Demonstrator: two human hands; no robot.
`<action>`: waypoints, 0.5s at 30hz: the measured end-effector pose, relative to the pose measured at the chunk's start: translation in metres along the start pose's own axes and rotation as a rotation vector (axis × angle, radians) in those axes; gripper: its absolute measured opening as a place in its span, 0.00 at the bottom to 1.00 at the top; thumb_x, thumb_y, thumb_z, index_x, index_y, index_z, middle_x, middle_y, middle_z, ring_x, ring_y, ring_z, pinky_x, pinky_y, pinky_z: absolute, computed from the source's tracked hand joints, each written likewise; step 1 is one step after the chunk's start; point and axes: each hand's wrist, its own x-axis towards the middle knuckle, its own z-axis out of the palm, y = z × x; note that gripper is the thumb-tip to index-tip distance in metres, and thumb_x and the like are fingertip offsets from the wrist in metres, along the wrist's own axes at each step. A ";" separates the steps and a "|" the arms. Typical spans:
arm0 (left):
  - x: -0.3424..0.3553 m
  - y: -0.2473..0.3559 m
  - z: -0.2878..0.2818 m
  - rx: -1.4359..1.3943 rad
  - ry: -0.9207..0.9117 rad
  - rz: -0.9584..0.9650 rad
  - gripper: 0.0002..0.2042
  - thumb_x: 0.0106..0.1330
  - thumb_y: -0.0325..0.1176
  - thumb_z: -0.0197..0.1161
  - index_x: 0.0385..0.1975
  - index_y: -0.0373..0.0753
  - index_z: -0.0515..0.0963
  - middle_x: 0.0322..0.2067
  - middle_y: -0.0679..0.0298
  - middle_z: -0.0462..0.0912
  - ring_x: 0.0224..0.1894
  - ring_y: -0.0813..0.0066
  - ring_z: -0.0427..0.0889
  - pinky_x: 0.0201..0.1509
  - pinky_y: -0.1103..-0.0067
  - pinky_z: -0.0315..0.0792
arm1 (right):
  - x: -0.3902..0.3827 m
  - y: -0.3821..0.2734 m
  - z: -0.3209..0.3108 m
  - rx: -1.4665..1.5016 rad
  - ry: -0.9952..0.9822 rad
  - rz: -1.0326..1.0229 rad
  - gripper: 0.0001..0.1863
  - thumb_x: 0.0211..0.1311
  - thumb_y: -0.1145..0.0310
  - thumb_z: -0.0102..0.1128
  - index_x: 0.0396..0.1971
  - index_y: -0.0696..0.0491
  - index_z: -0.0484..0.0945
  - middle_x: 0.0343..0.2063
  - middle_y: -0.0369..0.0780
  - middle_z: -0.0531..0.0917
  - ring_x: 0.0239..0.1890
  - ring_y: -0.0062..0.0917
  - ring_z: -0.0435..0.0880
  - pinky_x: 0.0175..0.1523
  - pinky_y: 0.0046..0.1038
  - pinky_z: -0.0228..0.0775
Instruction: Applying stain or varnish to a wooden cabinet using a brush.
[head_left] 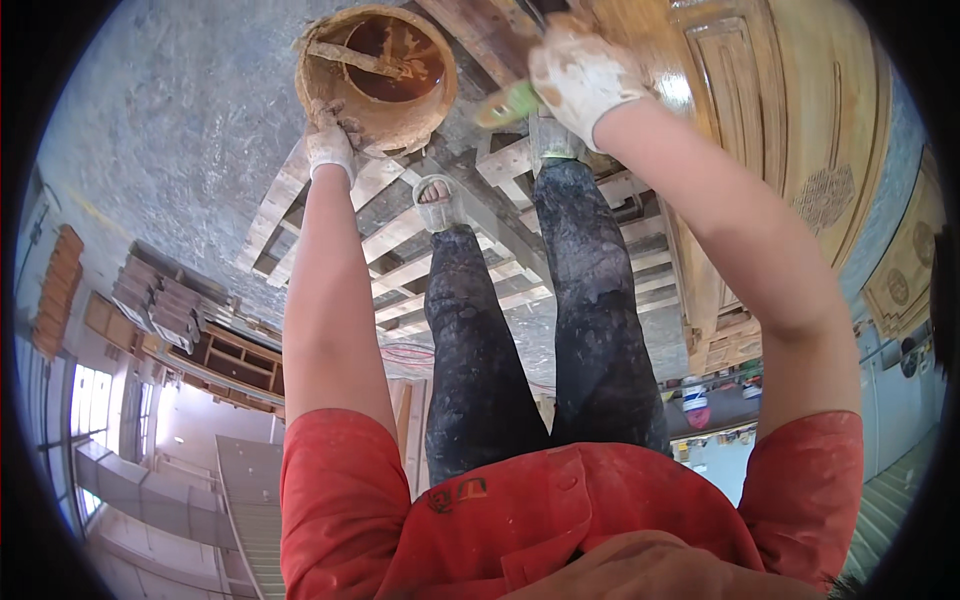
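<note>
My left hand (331,138), in a stained white glove, is closed on the near rim of a bucket (425,125). Tan residue crusts the bucket, and reddish-brown liquid (385,75) fills its bottom. A coated stick-like tool (350,56) leans inside it. To the right, my right hand (585,80), also gloved in white, grips a paintbrush with a green handle (508,105). The brush's far end is blurred and partly hidden by the glove, beside a glossy brown carved wooden door (735,80). Whether the bristles touch the wood I cannot tell.
Wooden pallets (390,240) lie around my feet on the grey, stained floor (190,130). Another carved wooden panel (900,275) is at the far right. Stacked wooden pieces (165,300) stand at the left, near a wooden frame with compartments (240,355).
</note>
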 end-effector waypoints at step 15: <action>0.001 -0.023 -0.038 -0.267 -0.279 0.150 0.13 0.69 0.40 0.48 0.41 0.37 0.72 0.19 0.62 0.73 0.14 0.77 0.69 0.18 0.79 0.73 | -0.070 -0.001 -0.010 -0.753 -0.058 -0.181 0.23 0.67 0.51 0.36 0.53 0.47 0.73 0.49 0.42 0.77 0.51 0.36 0.76 0.52 0.34 0.70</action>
